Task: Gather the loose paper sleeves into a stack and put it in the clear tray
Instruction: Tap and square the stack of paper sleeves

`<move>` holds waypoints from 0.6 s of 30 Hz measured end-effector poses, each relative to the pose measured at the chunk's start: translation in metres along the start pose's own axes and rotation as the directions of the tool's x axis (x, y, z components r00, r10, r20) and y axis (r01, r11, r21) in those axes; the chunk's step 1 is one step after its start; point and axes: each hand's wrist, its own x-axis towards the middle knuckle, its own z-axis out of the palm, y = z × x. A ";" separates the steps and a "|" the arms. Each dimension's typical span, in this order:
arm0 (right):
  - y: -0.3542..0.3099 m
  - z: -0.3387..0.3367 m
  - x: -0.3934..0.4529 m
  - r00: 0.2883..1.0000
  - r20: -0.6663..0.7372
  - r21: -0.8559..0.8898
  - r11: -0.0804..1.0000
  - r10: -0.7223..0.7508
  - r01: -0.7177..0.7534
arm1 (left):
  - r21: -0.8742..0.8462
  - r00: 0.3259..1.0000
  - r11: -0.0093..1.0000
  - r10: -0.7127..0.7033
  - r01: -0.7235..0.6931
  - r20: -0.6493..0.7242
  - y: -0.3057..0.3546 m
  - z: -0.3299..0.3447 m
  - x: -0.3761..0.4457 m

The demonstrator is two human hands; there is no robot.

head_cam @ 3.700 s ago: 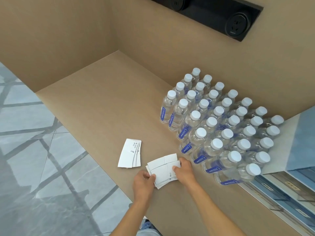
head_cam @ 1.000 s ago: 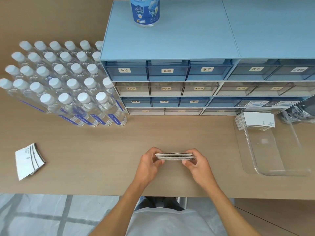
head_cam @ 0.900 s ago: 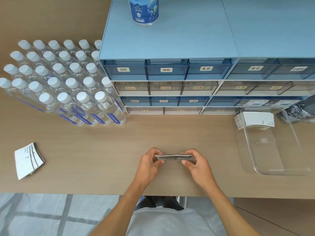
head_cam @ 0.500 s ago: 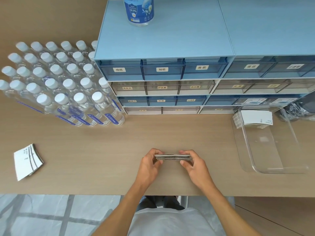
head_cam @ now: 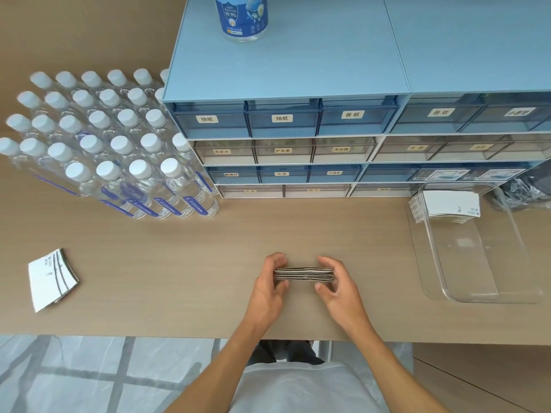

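A few paper sleeves (head_cam: 50,278) lie loose at the far left of the surface (head_cam: 179,263), near the water bottles (head_cam: 113,150). At centre, the left hand (head_cam: 268,289) and right hand (head_cam: 335,289) pinch a stack of sleeves (head_cam: 304,274) edge-on by its two ends — well left of the clear tray (head_cam: 477,281), which holds more sleeves (head_cam: 447,204) at its far end.

Stack of paper sleeves (head_cam: 304,274) seen edge-on, flat, white with brown edges, pinched at both ends just above the worktop. Second loose bunch of sleeves (head_cam: 52,278) fanned, lying flat far left on the worktop. Clear tray (head_cam: 507,296) at right, a white sleeve pile (head_cam: 447,204) in its far end.
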 end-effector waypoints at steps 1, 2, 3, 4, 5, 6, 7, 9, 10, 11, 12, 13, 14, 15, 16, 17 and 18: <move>0.000 0.001 -0.001 1.000 -0.001 -0.004 1.000 0.001 -0.001 | 0.025 1.000 0.999 0.021 -0.021 0.003 0.000 0.001 -0.001; -0.001 0.002 -0.002 1.000 -0.001 -0.003 1.000 -0.002 0.002 | 0.045 0.999 0.998 0.043 -0.043 0.006 0.000 0.002 -0.002; -0.001 0.003 -0.002 1.000 -0.001 0.000 1.000 -0.007 0.007 | 0.059 0.998 0.996 0.064 -0.065 0.009 0.001 0.004 -0.003; -0.002 0.005 -0.003 1.000 0.000 0.003 1.000 -0.014 0.014 | 0.069 0.997 0.994 0.083 -0.083 0.010 0.001 0.005 -0.004; -0.003 0.006 -0.004 1.000 0.000 0.007 1.000 -0.021 0.021 | 0.084 0.995 0.991 0.100 -0.101 0.006 0.001 0.007 -0.004; -0.005 0.007 -0.004 1.000 -0.001 0.015 0.999 -0.028 0.028 | 0.108 0.993 0.987 0.118 -0.118 0.003 0.000 0.008 -0.004; -0.005 0.009 -0.004 0.999 -0.005 0.027 0.999 -0.034 0.034 | 0.134 0.991 0.982 0.131 -0.131 0.003 0.000 0.010 -0.003; -0.007 0.010 -0.004 0.999 -0.017 0.051 0.998 -0.043 0.044 | 0.147 0.992 0.981 0.122 -0.123 0.014 -0.002 0.012 -0.002; -0.007 0.011 -0.004 0.999 -0.024 0.065 0.997 -0.043 0.045 | 0.134 0.994 0.985 0.107 -0.108 0.021 -0.003 0.013 -0.002; -0.007 0.013 -0.003 0.999 -0.033 0.077 0.996 -0.040 0.043 | 0.119 0.995 0.988 0.091 -0.094 0.026 -0.005 0.014 -0.002; -0.007 0.014 -0.003 0.998 -0.045 0.085 0.996 -0.036 0.040 | 0.106 0.996 0.991 0.080 -0.082 0.027 -0.006 0.015 -0.002; -0.007 0.016 -0.002 0.998 -0.060 0.086 0.996 -0.034 0.039 | 0.097 0.997 0.993 0.072 -0.074 0.024 -0.008 0.017 -0.002; -0.007 0.018 -0.001 0.996 -0.078 0.082 0.996 -0.034 0.040 | 0.089 0.997 0.994 0.069 -0.070 0.017 -0.009 0.018 -0.002; -0.007 0.020 0.000 0.995 -0.095 0.076 0.996 -0.036 0.044 | 0.082 0.998 0.994 0.070 -0.070 0.008 -0.010 0.019 -0.002; -0.008 0.022 0.001 0.993 -0.111 0.071 0.996 -0.041 0.049 | 0.075 0.998 0.995 0.070 -0.069 0.001 -0.011 0.020 -0.002; -0.008 0.024 0.002 0.991 -0.124 0.067 0.996 -0.044 0.053 | 0.060 0.998 0.996 0.064 -0.064 -0.004 -0.011 0.020 -0.001; -0.009 0.025 0.004 0.990 -0.136 0.067 0.996 -0.046 0.056 | 0.032 0.998 0.998 0.056 -0.055 -0.007 -0.011 0.020 -0.001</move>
